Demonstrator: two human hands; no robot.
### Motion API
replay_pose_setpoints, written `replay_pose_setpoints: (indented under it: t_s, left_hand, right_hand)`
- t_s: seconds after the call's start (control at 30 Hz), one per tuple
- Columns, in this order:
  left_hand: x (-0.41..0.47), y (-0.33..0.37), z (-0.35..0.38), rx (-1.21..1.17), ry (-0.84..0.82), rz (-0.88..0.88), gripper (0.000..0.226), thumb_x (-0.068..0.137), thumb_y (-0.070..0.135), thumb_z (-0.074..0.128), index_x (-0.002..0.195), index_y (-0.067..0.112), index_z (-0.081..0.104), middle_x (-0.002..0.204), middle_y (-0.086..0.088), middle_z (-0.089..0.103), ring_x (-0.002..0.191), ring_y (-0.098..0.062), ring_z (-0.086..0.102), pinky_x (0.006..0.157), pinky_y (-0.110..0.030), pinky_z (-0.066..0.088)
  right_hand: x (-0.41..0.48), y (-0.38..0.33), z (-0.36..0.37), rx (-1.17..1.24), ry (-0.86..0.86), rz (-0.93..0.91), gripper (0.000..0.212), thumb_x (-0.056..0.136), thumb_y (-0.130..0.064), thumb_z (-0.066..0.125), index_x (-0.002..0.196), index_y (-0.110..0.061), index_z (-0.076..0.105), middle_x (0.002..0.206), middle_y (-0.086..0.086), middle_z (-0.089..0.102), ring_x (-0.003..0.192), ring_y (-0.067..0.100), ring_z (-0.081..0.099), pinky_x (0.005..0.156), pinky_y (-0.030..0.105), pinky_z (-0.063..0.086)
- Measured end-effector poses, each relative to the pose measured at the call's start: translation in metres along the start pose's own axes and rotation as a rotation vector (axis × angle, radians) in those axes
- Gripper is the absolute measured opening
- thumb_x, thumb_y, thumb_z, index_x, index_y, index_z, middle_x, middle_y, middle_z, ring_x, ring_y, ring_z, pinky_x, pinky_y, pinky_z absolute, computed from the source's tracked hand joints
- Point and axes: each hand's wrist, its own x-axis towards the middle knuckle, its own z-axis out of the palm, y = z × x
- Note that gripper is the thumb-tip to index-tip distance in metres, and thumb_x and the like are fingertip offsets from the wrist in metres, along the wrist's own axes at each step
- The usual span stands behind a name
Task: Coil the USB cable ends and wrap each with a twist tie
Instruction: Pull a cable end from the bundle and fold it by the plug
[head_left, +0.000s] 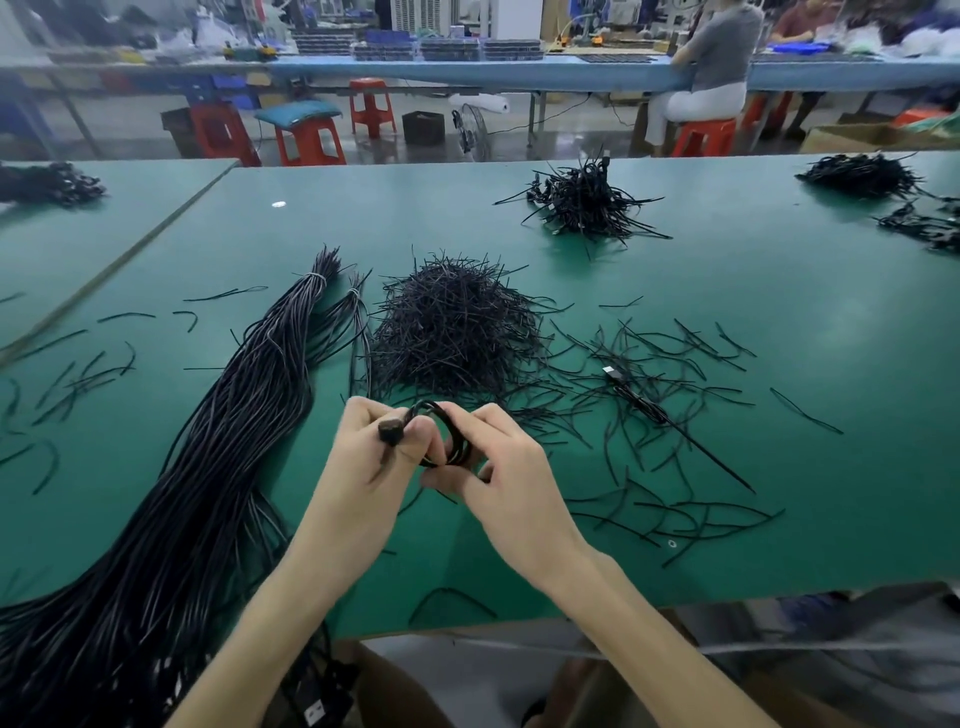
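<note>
Just over the near edge of the green bench (779, 291), the left hand (371, 457) and right hand (501, 467) meet on one black USB cable (453, 441), wound into a small coil and held clear of the surface. The left grip is closed, with thumb and fingers pinching the cable by its plug (388, 432). The right grip is curled round the loops of the coil.

To the left, a thick bundle of long black cables (208, 467) runs from the near edge away across the bench, tied at its far end into two bunches. Just beyond the hands lies one large heap of twist ties (457, 332), with loose ties (675, 358) strewn to its right and a few to its left. Among those on the right lies one spare cable (631, 392) with a silver plug.

Farther back sits one spiky pile of tied cables (587, 202), and two dark piles (857, 174) lie at the far right. A second bench (78, 244), also green, adjoins on the left and carries one dark heap (47, 182).

Beyond is a glossy workshop floor with four red stools (306, 140) plainly in view, perhaps more on the right. A seated person (719, 52) works at a long blue bench (467, 70) laden with stacked trays.
</note>
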Motion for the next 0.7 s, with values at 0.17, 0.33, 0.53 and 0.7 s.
replay_pose_setpoints:
  t_s: [0.17, 0.33, 0.53, 0.7]
  left_hand:
    - [0.002, -0.006, -0.007, -0.074, -0.073, -0.1, 0.024, 0.08, 0.042, 0.068, 0.078, 0.019, 0.073, 0.071, -0.01, 0.063, 0.056, -0.006, 0.053, 0.057, -0.016, 0.043]
    - [0.007, -0.016, -0.015, -0.105, -0.054, -0.245, 0.027, 0.076, 0.028, 0.083, 0.097, 0.014, 0.073, 0.076, -0.009, 0.076, 0.069, -0.025, 0.075, 0.069, -0.034, 0.06]
    - [0.009, -0.029, -0.011, 0.046, -0.166, -0.248, 0.019, 0.092, 0.012, 0.074, 0.111, 0.014, 0.07, 0.075, -0.004, 0.077, 0.073, -0.023, 0.076, 0.077, -0.034, 0.061]
    - [0.008, -0.037, -0.009, -0.106, -0.158, -0.331, 0.012, 0.098, 0.004, 0.065, 0.107, 0.006, 0.071, 0.075, -0.008, 0.077, 0.069, -0.02, 0.075, 0.065, -0.024, 0.059]
  right_hand:
    - [-0.007, 0.007, -0.006, -0.193, -0.07, -0.029, 0.059, 0.092, 0.007, 0.059, 0.146, -0.014, 0.052, 0.102, -0.007, 0.047, 0.092, -0.006, 0.053, 0.087, 0.013, 0.046]
    - [-0.01, 0.011, -0.011, -0.521, -0.152, -0.08, 0.045, 0.101, -0.002, 0.053, 0.143, -0.013, 0.048, 0.111, -0.004, 0.043, 0.088, 0.018, 0.056, 0.072, 0.041, 0.054]
    - [-0.01, 0.017, -0.006, -0.785, -0.268, -0.097, 0.043, 0.093, 0.005, 0.056, 0.13, -0.016, 0.05, 0.108, 0.0, 0.048, 0.103, 0.018, 0.045, 0.068, 0.033, 0.051]
    - [-0.013, 0.019, -0.002, -0.859, -0.31, -0.136, 0.032, 0.088, 0.005, 0.059, 0.114, -0.013, 0.053, 0.102, 0.001, 0.052, 0.094, 0.02, 0.049, 0.06, 0.03, 0.049]
